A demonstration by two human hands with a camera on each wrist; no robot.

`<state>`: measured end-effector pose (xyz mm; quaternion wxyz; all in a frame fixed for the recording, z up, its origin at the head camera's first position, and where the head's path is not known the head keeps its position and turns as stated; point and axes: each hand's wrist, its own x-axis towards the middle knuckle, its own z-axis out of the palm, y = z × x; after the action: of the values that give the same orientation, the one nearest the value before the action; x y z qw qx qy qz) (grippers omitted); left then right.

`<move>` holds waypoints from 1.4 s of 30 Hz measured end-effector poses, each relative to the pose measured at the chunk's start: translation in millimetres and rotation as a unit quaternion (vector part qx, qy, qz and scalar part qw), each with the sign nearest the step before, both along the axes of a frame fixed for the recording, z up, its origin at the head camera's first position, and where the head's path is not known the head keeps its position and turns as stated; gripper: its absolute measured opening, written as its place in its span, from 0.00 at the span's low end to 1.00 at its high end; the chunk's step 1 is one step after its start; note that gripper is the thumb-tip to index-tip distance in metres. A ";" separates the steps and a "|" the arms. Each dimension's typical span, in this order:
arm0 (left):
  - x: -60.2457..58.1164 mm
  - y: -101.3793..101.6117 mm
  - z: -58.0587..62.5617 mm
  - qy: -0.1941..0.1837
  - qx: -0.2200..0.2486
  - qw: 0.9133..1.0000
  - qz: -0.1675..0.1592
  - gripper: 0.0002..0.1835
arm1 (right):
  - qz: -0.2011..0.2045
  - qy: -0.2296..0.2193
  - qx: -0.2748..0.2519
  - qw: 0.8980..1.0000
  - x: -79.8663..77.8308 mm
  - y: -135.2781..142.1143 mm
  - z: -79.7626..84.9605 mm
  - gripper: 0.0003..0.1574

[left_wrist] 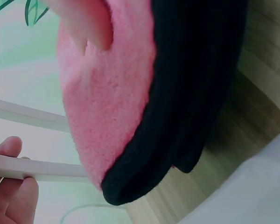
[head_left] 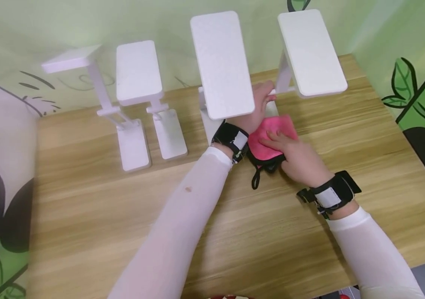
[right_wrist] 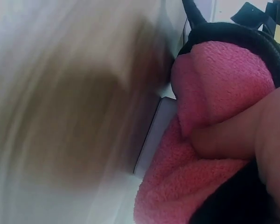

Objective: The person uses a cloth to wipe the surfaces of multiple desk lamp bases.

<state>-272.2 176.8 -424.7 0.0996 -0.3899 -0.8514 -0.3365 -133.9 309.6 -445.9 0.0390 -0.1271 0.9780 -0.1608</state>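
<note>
Four white desk lamps stand along the back of the wooden table. My left hand (head_left: pixel 255 108) grips a slim support bar (left_wrist: pixel 51 169) of the rightmost lamp (head_left: pixel 313 52), with fingers and thumb around it in the left wrist view. The third lamp's head (head_left: pixel 221 64) partly covers this hand from above. A pink cloth (head_left: pixel 274 124) with a black border and loop drapes over the rightmost lamp's base (head_left: pixel 271 109), hiding most of it. My right hand (head_left: pixel 296 155) holds the cloth against the base. One digit digs into the folded pink cloth (right_wrist: pixel 224 88) in the right wrist view.
The two left lamps (head_left: pixel 139 70) (head_left: pixel 72 58) stand apart from the hands, their bases (head_left: pixel 134 145) flat on the wood. A painted wall (head_left: pixel 167 25) borders the table (head_left: pixel 123 211) behind and at both sides. Black straps (head_left: pixel 333 195) circle both wrists.
</note>
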 end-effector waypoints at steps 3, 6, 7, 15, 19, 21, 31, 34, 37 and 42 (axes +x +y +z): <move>0.7 0.0 0.6 0.000 0.004 1.000 0.001 0.16 | 0.006 0.005 -0.020 1.000 -10.2 1.5 0.4 0.37; 1.7 -0.8 1.7 -0.007 0.010 1.000 0.005 0.14 | 0.010 0.005 -0.039 0.999 -29.5 2.5 0.4 0.30; 2.2 -1.2 2.0 -0.010 0.014 1.000 0.005 0.13 | 0.011 0.004 -0.044 0.999 -37.3 2.7 0.2 0.28; 5.2 -1.1 1.0 -0.045 0.046 0.998 -0.008 0.11 | -0.032 0.042 -0.040 0.998 -81.5 1.0 -3.6 0.11; 4.2 -2.0 0.1 -0.042 0.038 0.998 -0.008 0.10 | -0.030 0.034 -0.043 0.998 -70.2 -1.4 -5.7 0.19; 3.1 -2.4 -0.4 -0.038 0.036 0.999 -0.009 0.09 | -0.021 0.029 -0.042 0.999 -58.7 -1.7 -6.0 0.27; 0.5 -0.4 -0.4 -0.031 0.028 0.999 -0.025 0.11 | 0.001 -0.006 -0.032 0.999 -22.9 1.7 -0.5 0.33; 0.6 -0.7 -1.1 -0.027 0.037 0.999 -0.025 0.10 | 0.000 0.007 -0.032 0.999 -37.6 2.5 -1.0 0.30; 1.2 -1.6 -1.8 -0.023 0.053 0.998 -0.023 0.08 | -0.006 0.017 -0.035 0.999 -58.9 2.6 -2.1 0.25; 2.4 -2.0 -1.5 -0.031 0.070 0.997 -0.031 0.11 | -0.032 0.045 -0.025 0.998 -79.9 -0.7 -4.5 0.13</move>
<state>-269.8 174.8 -426.2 0.0899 -0.3972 -0.8159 -0.4104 -213.8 308.9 -450.5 -0.0135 -0.1038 0.9781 -0.1801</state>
